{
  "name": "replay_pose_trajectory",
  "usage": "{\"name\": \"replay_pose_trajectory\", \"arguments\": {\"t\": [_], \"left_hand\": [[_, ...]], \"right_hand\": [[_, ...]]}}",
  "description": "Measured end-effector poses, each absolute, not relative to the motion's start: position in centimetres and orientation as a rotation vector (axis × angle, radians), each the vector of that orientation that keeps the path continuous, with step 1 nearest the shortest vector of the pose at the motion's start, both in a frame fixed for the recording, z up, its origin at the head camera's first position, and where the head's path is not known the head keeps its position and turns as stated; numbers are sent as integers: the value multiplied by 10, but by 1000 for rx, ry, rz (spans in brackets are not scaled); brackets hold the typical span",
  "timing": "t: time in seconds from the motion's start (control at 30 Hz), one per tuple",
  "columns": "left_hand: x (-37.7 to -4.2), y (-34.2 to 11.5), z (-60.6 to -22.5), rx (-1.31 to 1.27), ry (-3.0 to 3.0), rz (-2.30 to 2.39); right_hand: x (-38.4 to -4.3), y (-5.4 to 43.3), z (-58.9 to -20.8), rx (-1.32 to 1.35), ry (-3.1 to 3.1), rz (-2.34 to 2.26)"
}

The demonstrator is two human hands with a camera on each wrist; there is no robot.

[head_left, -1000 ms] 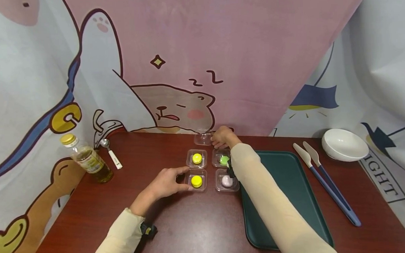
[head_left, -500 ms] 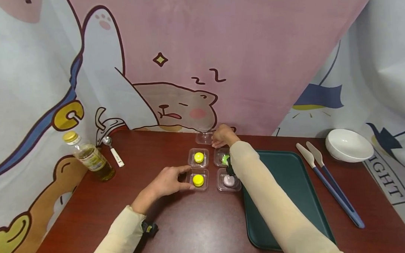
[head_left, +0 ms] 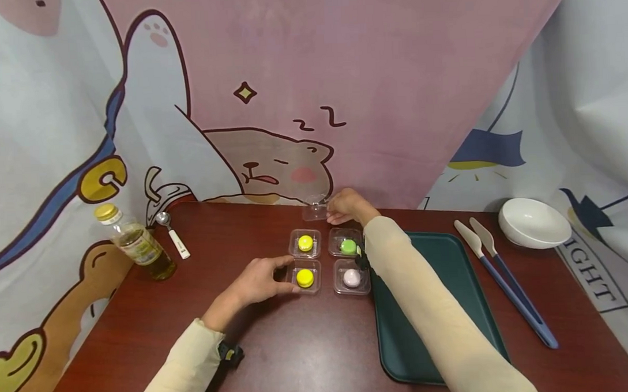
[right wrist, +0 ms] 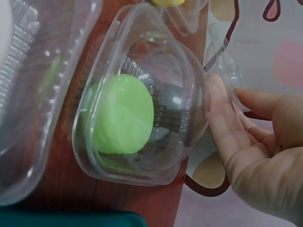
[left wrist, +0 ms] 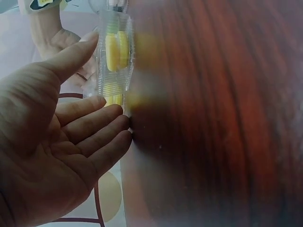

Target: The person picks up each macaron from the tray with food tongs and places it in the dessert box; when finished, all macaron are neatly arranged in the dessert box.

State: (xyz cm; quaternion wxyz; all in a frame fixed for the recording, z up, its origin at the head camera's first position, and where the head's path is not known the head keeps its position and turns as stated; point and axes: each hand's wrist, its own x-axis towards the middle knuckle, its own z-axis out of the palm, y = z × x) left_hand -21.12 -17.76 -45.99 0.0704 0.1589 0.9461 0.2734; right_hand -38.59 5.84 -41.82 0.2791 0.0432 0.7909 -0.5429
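Square clear plastic boxes stand in two rows on the table. My left hand is beside the near left box, which holds a yellow macaron; its thumb rests at the box wall and its fingers are straight. Behind it is a box with another yellow macaron. On the right are boxes with a green macaron and a pale pink one. At the table's back edge my right hand pinches a thin clear plastic lid between thumb and fingers, beyond the green macaron's box.
A dark green tray lies under the right forearm. Further right are blue-handled tongs and a white bowl. An oil bottle and a small scoop stand at left. A printed cloth hangs behind the table.
My right hand has moved slightly up and back with the clear lid, and its forearm has shifted right, showing more of the green macaron. The left hand stays in place.
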Motion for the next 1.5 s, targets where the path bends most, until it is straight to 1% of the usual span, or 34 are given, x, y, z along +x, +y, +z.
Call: {"name": "replay_pose_trajectory", "arguments": {"t": [0.27,0.47,0.7,1.0,1.5], "left_hand": [[-211,-178,-463,497,2854,825],[-210,-179,-462,505,2853,830],[-208,-182,-461,488,2853,844],[-207,-179,-463,486,2838,871],[-207,-180,-467,530,2879,863]], "right_hand": [[-374,71,-419,2,2083,-1500],[-360,79,-411,-73,2075,-1559],[-348,86,-402,-132,2026,-1617],[-328,100,-403,-179,2031,-1687],[-292,92,-406,-280,2157,-1678]]}}
